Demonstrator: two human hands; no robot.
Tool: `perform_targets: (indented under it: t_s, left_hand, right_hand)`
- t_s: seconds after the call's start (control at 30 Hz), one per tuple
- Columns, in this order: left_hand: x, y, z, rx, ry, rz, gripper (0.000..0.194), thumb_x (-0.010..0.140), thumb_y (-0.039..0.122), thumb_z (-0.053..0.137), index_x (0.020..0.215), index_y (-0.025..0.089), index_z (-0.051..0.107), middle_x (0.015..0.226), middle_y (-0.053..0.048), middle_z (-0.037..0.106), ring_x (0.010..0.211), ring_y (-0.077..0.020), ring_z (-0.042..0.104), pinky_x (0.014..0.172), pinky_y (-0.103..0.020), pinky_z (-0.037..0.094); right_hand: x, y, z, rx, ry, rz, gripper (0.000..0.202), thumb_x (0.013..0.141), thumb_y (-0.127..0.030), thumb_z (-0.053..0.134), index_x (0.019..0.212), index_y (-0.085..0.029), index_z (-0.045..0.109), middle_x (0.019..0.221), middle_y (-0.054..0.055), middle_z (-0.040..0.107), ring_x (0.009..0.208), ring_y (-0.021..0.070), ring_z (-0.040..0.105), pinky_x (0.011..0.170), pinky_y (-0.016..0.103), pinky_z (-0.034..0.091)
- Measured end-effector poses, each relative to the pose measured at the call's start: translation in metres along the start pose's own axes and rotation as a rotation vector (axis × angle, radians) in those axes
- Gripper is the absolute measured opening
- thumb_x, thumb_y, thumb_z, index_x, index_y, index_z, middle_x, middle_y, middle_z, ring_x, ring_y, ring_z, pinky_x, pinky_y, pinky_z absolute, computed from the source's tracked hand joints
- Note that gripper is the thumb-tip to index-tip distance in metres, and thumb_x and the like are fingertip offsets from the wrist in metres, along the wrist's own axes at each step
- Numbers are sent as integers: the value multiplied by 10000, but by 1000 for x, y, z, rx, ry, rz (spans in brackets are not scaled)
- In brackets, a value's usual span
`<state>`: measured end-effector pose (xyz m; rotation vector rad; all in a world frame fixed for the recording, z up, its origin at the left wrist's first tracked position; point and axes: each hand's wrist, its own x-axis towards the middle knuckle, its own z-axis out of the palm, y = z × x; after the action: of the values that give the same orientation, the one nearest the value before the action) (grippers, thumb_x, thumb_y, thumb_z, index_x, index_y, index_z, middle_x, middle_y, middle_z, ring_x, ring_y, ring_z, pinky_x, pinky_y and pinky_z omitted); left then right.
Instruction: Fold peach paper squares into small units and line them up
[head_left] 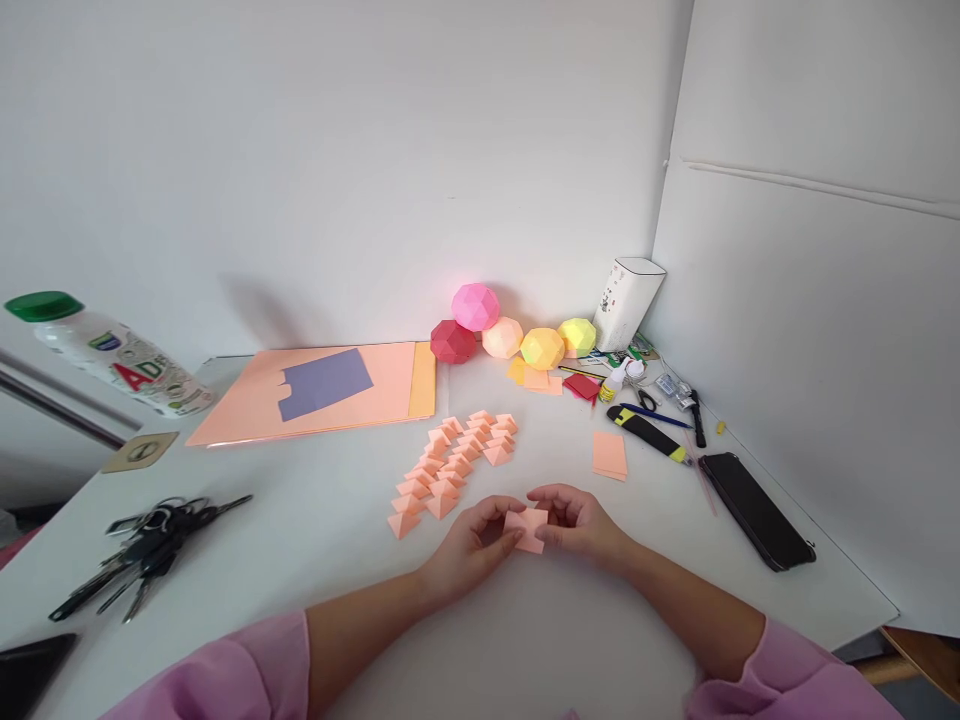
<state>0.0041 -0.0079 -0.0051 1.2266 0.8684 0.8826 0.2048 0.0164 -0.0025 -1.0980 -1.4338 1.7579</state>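
Note:
Between my two hands is a small piece of peach paper (528, 531), held just above the table. My left hand (474, 545) pinches its left edge between thumb and fingers. On the opposite edge, my right hand (581, 527) grips it the same way. Beyond my left hand, several folded peach paper units (442, 470) stand in slanting rows. A few flat peach paper rectangles (609, 455) lie past my right hand, one overlapping another.
Faceted paper balls (476, 306) rest against the wall. At left are peach sheets (352, 400) with a purple piece (326, 385), a bottle (120, 360) and keys (157, 540). A utility knife (646, 433), a glue bottle (612, 384) and a phone (754, 510) lie at right.

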Motion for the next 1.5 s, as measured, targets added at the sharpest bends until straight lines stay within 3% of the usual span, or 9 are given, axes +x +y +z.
perform_targets:
  t_s: [0.13, 0.3, 0.57, 0.87, 1.07, 1.33, 1.5]
  left_hand:
    - [0, -1, -1, -32, -23, 48, 311, 803, 367, 600, 1062, 196, 569, 782, -29, 633, 720, -154, 586, 647, -287, 462]
    - [-1, -1, -1, -44, 6, 42, 327, 796, 378, 606, 1077, 212, 594, 832, -39, 657, 749, -166, 602, 670, -301, 473]
    - [0, -2, -3, 68, 104, -2, 345, 781, 411, 611, 1046, 190, 591, 632, 33, 485, 612, -116, 473, 573, -246, 398]
    - [1, 0, 0, -19, 29, 7, 268, 821, 427, 567, 807, 187, 448, 674, 46, 443, 591, -84, 421, 529, -208, 332]
    - [2, -6, -3, 190, 24, 170, 264, 829, 354, 568, 1047, 205, 569, 765, 6, 470, 693, -125, 468, 618, -260, 409]
    - [1, -10, -4, 275, -28, 262, 378, 864, 350, 516, 1229, 254, 489, 887, -34, 456, 755, -146, 491, 643, -282, 452]
    - [-1, -9, -4, 326, -45, 290, 375, 875, 346, 496, 1239, 256, 486, 880, -35, 461, 757, -149, 484, 638, -272, 432]
  right_hand:
    - [-2, 0, 0, -41, -24, 32, 458, 668, -326, 747, 1080, -179, 612, 792, 1, 560, 651, 103, 530, 601, 251, 426]
    - [-4, -5, 4, -82, -6, 68, 318, 703, -343, 721, 942, -149, 641, 660, -13, 554, 576, 97, 499, 529, 227, 378]
    - [-4, -3, 5, -143, -55, -8, 270, 725, -398, 693, 743, -146, 595, 654, -8, 546, 553, 94, 460, 501, 216, 350]
    - [-3, -2, 4, -205, -34, -87, 258, 738, -376, 682, 681, -142, 589, 685, -4, 491, 580, 96, 422, 516, 227, 331]
    - [-2, 0, 2, -110, -79, -93, 258, 758, -380, 671, 707, -143, 580, 676, -13, 476, 570, 88, 411, 517, 225, 320]
    - [-2, -4, 4, -93, -140, -114, 251, 771, -390, 659, 834, -147, 655, 790, 24, 546, 649, 115, 485, 567, 243, 366]
    - [-2, -7, 4, -163, -128, -120, 288, 777, -433, 639, 792, -148, 680, 795, 36, 571, 646, 125, 496, 569, 251, 374]
